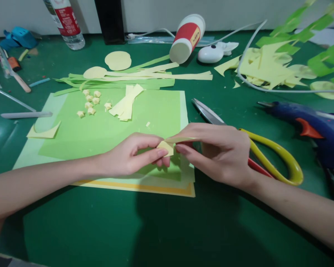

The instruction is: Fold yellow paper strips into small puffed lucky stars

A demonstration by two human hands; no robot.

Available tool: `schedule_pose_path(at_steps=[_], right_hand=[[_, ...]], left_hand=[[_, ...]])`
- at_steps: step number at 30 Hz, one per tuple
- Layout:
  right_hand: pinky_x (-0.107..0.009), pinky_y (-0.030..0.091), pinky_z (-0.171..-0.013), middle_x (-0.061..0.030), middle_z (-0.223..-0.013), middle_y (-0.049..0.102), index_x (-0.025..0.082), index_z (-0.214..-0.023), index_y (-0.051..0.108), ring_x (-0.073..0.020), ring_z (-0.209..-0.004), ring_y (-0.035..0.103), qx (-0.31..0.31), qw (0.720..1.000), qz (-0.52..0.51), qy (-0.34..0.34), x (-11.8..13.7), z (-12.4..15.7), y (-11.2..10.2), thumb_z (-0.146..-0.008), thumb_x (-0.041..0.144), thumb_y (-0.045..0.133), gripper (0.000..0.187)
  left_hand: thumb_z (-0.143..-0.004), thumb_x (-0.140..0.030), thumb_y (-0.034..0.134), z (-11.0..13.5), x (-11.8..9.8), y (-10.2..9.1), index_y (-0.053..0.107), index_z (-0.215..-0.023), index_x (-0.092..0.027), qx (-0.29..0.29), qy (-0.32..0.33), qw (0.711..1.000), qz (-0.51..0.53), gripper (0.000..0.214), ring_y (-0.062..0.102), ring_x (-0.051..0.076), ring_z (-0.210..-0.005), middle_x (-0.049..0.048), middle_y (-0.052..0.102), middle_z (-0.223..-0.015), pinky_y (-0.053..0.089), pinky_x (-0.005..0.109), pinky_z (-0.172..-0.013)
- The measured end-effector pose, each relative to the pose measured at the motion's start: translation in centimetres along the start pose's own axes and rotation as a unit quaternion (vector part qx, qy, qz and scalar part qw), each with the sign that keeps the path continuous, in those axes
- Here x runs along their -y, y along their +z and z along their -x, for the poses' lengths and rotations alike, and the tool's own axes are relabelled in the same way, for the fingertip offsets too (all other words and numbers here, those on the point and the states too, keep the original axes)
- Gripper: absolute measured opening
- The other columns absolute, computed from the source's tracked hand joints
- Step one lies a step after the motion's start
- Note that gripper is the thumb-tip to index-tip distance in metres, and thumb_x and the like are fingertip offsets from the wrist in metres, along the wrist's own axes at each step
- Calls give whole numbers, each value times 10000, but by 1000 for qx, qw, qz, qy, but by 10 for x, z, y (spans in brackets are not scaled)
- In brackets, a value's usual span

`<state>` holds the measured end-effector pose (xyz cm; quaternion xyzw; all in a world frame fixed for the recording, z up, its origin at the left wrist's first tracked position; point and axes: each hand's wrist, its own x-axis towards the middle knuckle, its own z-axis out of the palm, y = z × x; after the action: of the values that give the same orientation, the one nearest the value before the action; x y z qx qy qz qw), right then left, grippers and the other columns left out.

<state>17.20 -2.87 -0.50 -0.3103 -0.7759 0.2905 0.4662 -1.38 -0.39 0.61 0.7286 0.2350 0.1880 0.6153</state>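
Observation:
My left hand [140,152] pinches a pale yellow paper strip [167,147] at its folded, roughly five-sided end, thumb on top. The strip's loose tail runs right to my right hand [219,152], where it lies along the index finger with the thumb just below. Both hands are over a stack of coloured sheets with a light green sheet [78,137] on top. Several small folded paper stars [96,100] lie on that sheet, beside a fanned bunch of pale yellow strips [126,103]. Scissors with yellow and red handles [293,172] lie partly hidden behind my right hand.
A blue glue gun [308,122] lies at the right. Along the back are a water bottle [68,26], a tipped paper cup [187,39], a white device [210,54] and a cable. Green and yellow strips [156,76] and paper scraps [267,66] lie behind the sheets.

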Motion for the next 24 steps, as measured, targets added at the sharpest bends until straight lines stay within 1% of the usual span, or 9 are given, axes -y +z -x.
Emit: schedule_pose_path(at_steps=[4,7,11,14,18,20,21,23,24], right_hand=[[-216,442,-475,-39,-668,646,189,-873,620,-109,-567,579,23,993,83,-78,3,0,-2,-755,49,507,215],[-216,454,-487,-51,-692,672,183,-859,613,-115,-580,602,21,978,167,-123,3,0,-2,-741,39,528,204],[-237,444,-463,-40,-687,686,169,-853,603,-124,-548,605,22,959,232,-158,1,3,-3,-719,48,588,181],[-247,413,-434,-40,-645,678,148,-842,596,-121,-522,590,24,949,262,-174,1,5,-4,-722,57,604,152],[-252,396,-429,-37,-611,663,145,-806,587,-110,-491,562,45,944,274,-177,4,7,-5,-743,72,591,97],[-249,400,-438,-31,-604,656,156,-768,579,-109,-495,559,35,947,270,-173,5,6,-3,-743,84,587,76],[-242,408,-448,-30,-607,652,159,-751,575,-109,-508,563,28,951,262,-162,6,6,-2,-743,81,580,78],[-217,418,-466,-29,-614,640,158,-736,571,-95,-525,557,17,968,221,-120,7,4,1,-745,62,559,97],[-203,418,-470,-26,-611,627,155,-740,571,-85,-523,545,16,977,190,-93,7,3,2,-746,52,548,106]], left_hand=[[-864,-224,416,0,2,-3,574,-763,-111,31,1,999,12,219,521,75,-670,23,557,-731,432,151,-625],[-866,-245,411,1,2,-3,572,-748,-116,42,-23,998,35,237,501,76,-646,17,531,-702,415,152,-591],[-860,-223,417,0,1,-4,554,-685,-119,47,-49,994,91,245,467,70,-588,-6,482,-623,398,160,-564],[-854,-217,435,-1,2,-5,528,-647,-123,58,-54,989,129,246,448,63,-552,-21,459,-586,388,169,-555],[-850,-254,457,-2,2,-5,524,-626,-129,79,-56,990,106,265,430,67,-541,-22,457,-584,362,190,-538],[-875,-297,398,-2,3,-4,510,-584,-138,58,-49,994,82,349,415,72,-518,-23,444,-551,360,213,-543],[-888,-312,359,-2,4,-3,486,-556,-145,28,-43,996,71,393,404,75,-511,-25,426,-535,362,221,-553],[-905,-320,307,-2,6,0,431,-537,-157,-61,-30,996,57,422,393,78,-538,-28,388,-542,368,223,-591],[-907,-313,308,-2,7,1,438,-565,-161,-108,-19,993,51,396,402,81,-570,-26,396,-572,373,220,-610]])
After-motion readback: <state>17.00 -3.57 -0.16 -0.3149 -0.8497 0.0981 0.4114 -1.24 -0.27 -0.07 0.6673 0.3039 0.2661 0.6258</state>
